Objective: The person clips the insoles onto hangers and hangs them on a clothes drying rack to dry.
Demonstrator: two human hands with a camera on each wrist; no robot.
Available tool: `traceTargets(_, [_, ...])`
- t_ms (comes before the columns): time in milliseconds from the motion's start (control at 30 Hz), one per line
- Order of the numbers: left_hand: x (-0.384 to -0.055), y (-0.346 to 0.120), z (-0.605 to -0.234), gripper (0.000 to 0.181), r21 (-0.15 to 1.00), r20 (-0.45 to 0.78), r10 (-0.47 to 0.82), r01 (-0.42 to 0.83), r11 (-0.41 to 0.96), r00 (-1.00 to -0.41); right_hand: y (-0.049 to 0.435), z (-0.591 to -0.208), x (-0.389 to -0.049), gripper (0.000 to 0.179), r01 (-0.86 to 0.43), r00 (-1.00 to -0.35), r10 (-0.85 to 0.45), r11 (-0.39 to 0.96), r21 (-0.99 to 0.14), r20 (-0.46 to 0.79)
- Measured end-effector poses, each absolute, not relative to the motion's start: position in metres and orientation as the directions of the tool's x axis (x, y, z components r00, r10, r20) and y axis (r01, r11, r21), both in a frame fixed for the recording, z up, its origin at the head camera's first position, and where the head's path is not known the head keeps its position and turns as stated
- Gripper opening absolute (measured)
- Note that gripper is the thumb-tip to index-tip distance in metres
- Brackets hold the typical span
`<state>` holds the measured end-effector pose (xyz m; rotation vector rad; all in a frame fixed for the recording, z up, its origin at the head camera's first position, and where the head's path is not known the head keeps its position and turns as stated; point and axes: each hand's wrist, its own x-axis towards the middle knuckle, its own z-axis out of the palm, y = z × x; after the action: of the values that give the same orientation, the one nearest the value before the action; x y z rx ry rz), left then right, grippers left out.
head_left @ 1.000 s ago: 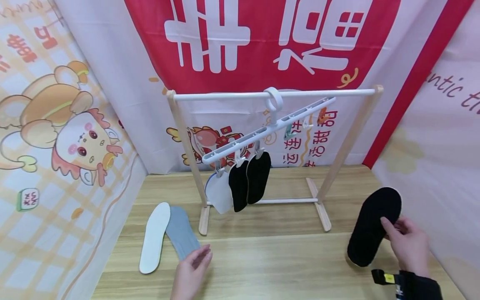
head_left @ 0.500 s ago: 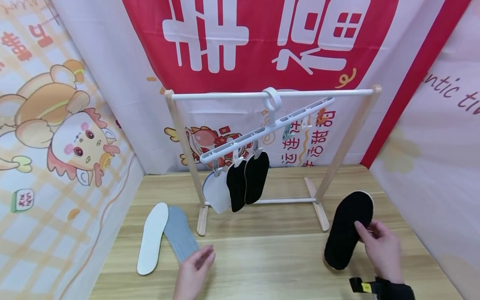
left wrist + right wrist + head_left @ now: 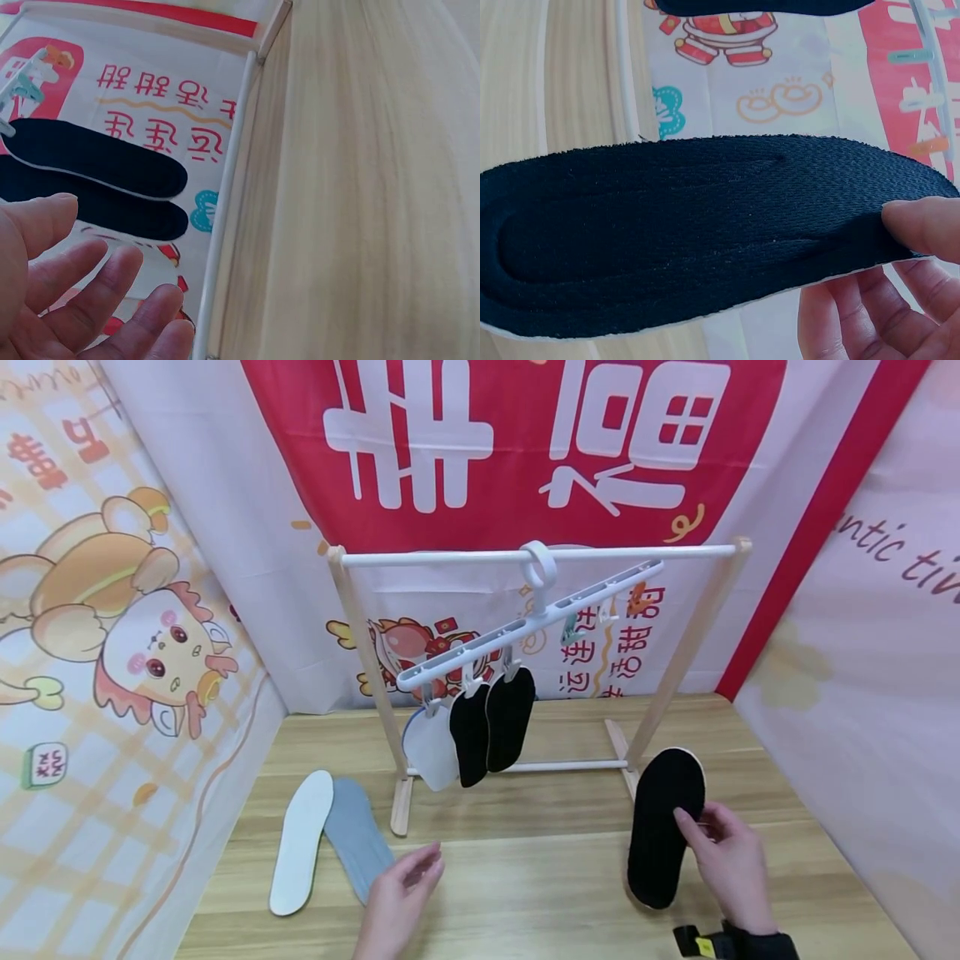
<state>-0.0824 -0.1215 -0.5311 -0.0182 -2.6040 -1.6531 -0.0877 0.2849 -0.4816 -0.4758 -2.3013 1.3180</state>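
Black elongated fabric insole [image 3: 656, 852], head view: pinched by right hand [image 3: 727, 864] over pale wooden surface [image 3: 525, 902]; left hand [image 3: 399, 902] relaxed, empty. Left wrist: that hand loosely spread, nothing held. Right wrist: pinch catches just one long edge, so insole could pivot or slip.

Wood-grain tabletop [image 3: 540, 885], red-and-white printed backdrop [image 3: 517, 452]

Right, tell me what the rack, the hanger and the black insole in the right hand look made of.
Rack posts: probably bare wood, matte and pale tan.
Rack crossbars: smooth, even white without grain; coated metal or plastic, I can't tell which.
Hanger: likely moulded plastic, smooth white with regular slots.
Held black insole: apparently textile-faced, matte, with a fine weave showing up close.
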Motion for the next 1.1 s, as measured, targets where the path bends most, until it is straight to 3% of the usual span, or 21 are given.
traceTargets(467, [-0.112,-0.100,-0.497,0.043,0.853,0.192,0.090,0.211,0.477,-0.977,0.264,-0.478,-0.089,0.019,0.046,-0.864,0.453,0.505,-0.862,0.220])
traceTargets(833, [-0.142,-0.064,-0.455,0.043,0.850,0.284,0.172,0.330,0.411,-0.943,0.259,-0.476,-0.091,0.021,0.037,-0.876,0.428,0.523,-0.851,0.225])
traceTargets(1100, [-0.171,-0.031,-0.417,0.042,0.821,0.405,0.257,0.473,0.320,-0.878,0.258,-0.474,-0.092,0.025,0.059,-0.884,0.418,0.545,-0.836,0.210])
